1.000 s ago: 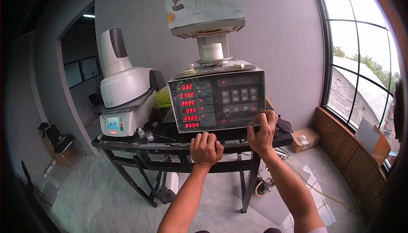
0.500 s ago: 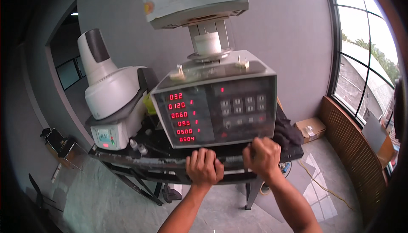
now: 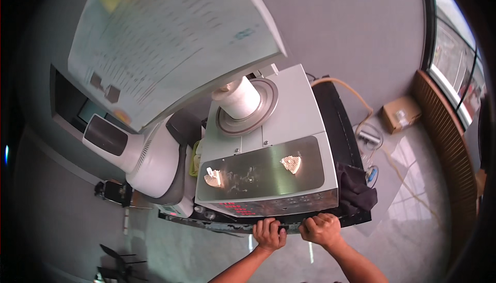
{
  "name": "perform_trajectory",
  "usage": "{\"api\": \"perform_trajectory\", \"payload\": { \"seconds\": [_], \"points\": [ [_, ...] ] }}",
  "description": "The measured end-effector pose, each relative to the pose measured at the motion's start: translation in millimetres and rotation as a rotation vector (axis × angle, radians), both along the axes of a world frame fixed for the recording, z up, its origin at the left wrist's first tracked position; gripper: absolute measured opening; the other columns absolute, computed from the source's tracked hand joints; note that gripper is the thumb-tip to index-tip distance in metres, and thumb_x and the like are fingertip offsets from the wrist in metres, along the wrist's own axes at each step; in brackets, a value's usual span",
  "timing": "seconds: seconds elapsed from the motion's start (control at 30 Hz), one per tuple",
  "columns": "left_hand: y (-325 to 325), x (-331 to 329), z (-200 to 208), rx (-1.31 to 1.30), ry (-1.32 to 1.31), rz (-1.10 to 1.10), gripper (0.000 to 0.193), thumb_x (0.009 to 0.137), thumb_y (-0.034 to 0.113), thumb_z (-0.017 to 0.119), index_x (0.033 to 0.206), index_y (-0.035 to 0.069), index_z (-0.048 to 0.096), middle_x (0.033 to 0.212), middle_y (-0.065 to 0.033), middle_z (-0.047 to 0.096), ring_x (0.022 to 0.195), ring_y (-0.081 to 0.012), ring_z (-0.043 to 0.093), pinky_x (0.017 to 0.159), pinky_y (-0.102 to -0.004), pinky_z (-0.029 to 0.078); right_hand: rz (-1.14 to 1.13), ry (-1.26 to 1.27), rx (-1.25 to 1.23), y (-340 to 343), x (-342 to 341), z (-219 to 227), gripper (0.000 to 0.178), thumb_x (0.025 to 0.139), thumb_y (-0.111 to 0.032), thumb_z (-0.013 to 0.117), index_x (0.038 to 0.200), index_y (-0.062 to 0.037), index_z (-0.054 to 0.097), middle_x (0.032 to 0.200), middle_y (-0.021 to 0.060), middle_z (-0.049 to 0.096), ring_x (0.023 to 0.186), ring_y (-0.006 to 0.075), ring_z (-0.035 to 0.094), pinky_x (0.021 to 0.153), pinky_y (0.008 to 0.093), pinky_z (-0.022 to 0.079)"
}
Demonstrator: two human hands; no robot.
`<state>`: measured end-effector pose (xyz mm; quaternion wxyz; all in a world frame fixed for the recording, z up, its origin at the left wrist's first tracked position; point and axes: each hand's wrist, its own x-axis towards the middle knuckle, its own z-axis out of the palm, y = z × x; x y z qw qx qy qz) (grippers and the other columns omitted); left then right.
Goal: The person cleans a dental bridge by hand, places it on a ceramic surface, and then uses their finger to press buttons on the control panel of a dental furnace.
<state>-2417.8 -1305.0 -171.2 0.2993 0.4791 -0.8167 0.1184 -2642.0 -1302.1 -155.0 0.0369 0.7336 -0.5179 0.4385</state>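
Note:
My left hand is closed over the front edge of a black table, with its fingers curled. Beside it on the right, my right hand grips the same edge in a fist-like hold. Just beyond both hands stands a grey dental furnace with a lit red display on its front panel. Two small honeycomb firing trays rest on its metal shelf, each with small pale bits. Behind them, a white cylinder stands on the round base, partly under the raised furnace head, which has printed sheets on it.
A white and dark machine stands left of the furnace, with small bottles near the table edge. Dark cloth hangs at the right end. A hose curves behind. A cardboard box sits on the floor near the window.
The view has tilted and moved in closer, so the furnace's top and shelf now show while its front panel is steeply foreshortened. Both hands stay on the table edge.

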Motion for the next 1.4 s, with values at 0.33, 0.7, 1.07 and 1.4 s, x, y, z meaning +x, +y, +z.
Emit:
{"api": "perform_trajectory", "payload": {
  "seconds": [0.33, 0.7, 1.07, 1.4],
  "points": [
    [-5, 0, 2, 0.005, -0.048, 0.022, 0.029, 0.095, 0.041, 0.054, 0.092, 0.012, 0.063, 0.094, -0.008, 0.064, 0.078, -0.0322, 0.057, 0.069, -0.047, 0.038, 0.023, -0.076, 0.012, -7, -2, 1, 0.036, 0.071, -0.021, 0.077, 0.057, -0.0171, 0.044, 0.049, -0.0007, 0.051, 0.044, 0.0188, 0.057, 0.044, 0.033, 0.045],
    [-3, 3, 2, 0.032, -0.05, 0.011, 0.03, 0.095, 0.04, 0.052, 0.091, 0.012, 0.061, 0.096, -0.0089, 0.064, 0.079, -0.0326, 0.056, 0.07, -0.0471, 0.039, 0.025, -0.131, 0.008, -5, 0, 1, 0.036, 0.068, -0.021, 0.077, 0.058, -0.0169, 0.043, 0.05, -0.0015, 0.045, 0.044, 0.0181, 0.052, 0.044, 0.0327, 0.042],
    [-5, -3, 3, 0.024, -0.049, 0.024, 0.031, 0.096, 0.04, 0.05, 0.092, 0.012, 0.062, 0.096, -0.0097, 0.063, 0.079, -0.0333, 0.057, 0.069, -0.0484, 0.038, 0.037, -0.093, 0.058, -7, -5, 6, 0.035, 0.07, -0.023, 0.08, 0.06, -0.0162, 0.047, 0.052, 0.001, 0.053, 0.048, 0.0214, 0.058, 0.047, 0.0359, 0.048],
    [1, 8, 3, 0.053, -0.039, 0.045, 0.032, 0.092, 0.042, 0.055, 0.099, 0.012, 0.065, 0.101, -0.0073, 0.063, 0.085, -0.0296, 0.058, 0.072, -0.0467, 0.04, 0.08, -0.141, 0.048, -5, 2, 10, 0.028, 0.068, -0.017, 0.079, 0.06, -0.0144, 0.051, 0.053, 0.0032, 0.053, 0.047, 0.0253, 0.057, 0.048, 0.0402, 0.05]
  ]
}}
